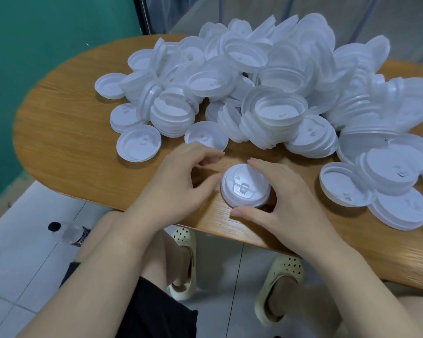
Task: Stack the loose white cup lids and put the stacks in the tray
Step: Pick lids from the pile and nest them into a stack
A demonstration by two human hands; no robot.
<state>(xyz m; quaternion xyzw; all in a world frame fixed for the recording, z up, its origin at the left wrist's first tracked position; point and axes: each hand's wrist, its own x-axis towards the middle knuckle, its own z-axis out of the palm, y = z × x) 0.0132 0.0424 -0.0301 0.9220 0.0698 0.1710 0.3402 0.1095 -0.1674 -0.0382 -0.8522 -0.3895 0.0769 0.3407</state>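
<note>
- A white cup lid (245, 187) sits dome-up near the front edge of the wooden table (66, 132), between both hands; whether it is a single lid or the top of a short stack I cannot tell.
- The right hand (274, 198) grasps it, fingers curled over the far rim and thumb at the near rim. With so light a pinch on thin plastic, the lid could flex and pop free.
- The left hand (178, 176) hovers just beside it, fingers loosely curled and holding nothing, so nothing steadies that side if the lid slides.
- So close to the table edge, a slip could send it onto the tiled floor beside the water bottle (70, 232).
- The big heap of loose lids (254, 89) lies tumbled at mixed angles; pulling one out could set neighbours sliding.
- No tray is in view, so carrying stacks there may mean a reach out of sight.
</note>
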